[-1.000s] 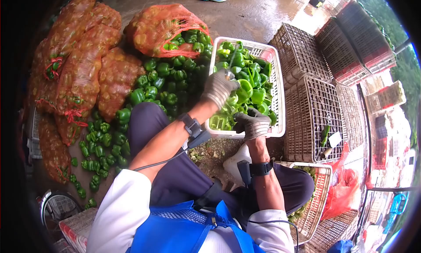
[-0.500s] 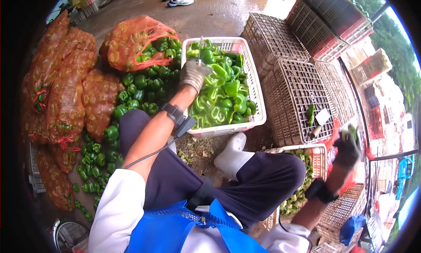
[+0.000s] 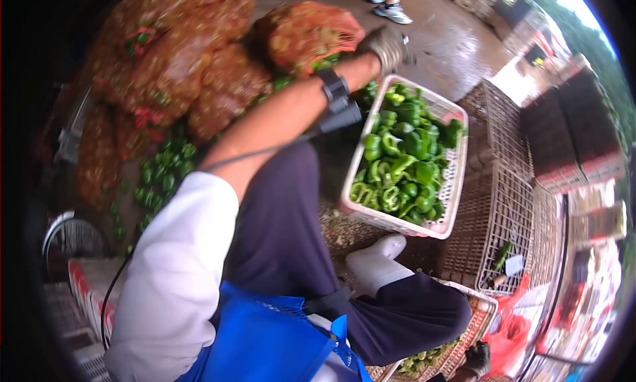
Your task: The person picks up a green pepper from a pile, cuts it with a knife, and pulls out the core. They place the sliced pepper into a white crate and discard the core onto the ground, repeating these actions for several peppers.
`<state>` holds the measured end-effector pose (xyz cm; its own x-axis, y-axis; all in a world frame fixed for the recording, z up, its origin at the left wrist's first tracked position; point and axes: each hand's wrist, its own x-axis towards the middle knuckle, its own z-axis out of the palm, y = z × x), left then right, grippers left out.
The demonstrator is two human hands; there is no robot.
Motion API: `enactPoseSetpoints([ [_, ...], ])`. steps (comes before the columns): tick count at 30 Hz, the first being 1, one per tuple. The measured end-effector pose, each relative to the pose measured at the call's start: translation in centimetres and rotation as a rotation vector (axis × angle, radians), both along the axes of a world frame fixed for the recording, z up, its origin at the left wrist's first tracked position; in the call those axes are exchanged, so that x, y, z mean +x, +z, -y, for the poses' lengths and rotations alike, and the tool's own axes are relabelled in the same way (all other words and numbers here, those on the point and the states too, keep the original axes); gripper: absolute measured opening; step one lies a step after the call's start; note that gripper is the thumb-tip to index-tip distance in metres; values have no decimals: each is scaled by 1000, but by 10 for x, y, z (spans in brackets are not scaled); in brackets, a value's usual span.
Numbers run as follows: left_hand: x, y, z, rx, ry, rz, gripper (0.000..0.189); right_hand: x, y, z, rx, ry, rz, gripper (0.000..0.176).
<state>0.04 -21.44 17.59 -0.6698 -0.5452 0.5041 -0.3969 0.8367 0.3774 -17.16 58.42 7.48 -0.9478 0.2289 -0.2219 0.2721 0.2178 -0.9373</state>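
Observation:
My left hand [image 3: 384, 48], in a grey glove, reaches beyond the far left corner of a white plastic crate [image 3: 352, 203]. It is closed on a thin metal tool that looks like a small knife, blurred and mostly hidden by the glove. Inside the crate lie green bell peppers [image 3: 402, 158], some whole and some cut open. My right hand [image 3: 476, 359], in a dark glove, is low at the right, beside a crate [image 3: 487, 307] of pale green trimmings [image 3: 419, 360]. Its fingers are too dark and small to read.
Orange mesh sacks [image 3: 175, 44] pile up at the left, with loose green peppers [image 3: 162, 170] on the floor near them. Stacked crates [image 3: 507, 216] stand at the right, with a red plastic bag [image 3: 509, 342] below. A person's shoes [image 3: 392, 12] are at the top.
My left hand has moved from over the pepper crate to beyond its far left corner. My right hand, earlier raised with something green, is now lower by the trimmings crate. The view has turned.

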Motion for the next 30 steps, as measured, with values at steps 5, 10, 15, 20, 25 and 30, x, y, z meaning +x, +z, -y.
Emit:
enactPoseSetpoints([
  [5, 185, 0, 14, 684, 234, -227, 14, -27, 68, 153, 337, 572, -491, 10],
  [10, 331, -188, -24, 558, 486, 404, 30, -6, 106, 320, 538, 1225, -951, 19],
  [15, 376, -328, -129, 840, 714, 520, 37, 76, 67, 465, -94, 1320, -98, 25],
  [20, 363, -327, -160, 632, 583, 470, 17, 125, 14, 509, 32, 1433, 44, 29],
  [25, 335, -367, -178, 510, 362, 626, 16, 114, -42, 505, 417, 1786, -489, 25],
  [30, 331, -376, -183, 398, 242, 771, 24, 117, -51, 491, -25, 1255, 318, 22],
])
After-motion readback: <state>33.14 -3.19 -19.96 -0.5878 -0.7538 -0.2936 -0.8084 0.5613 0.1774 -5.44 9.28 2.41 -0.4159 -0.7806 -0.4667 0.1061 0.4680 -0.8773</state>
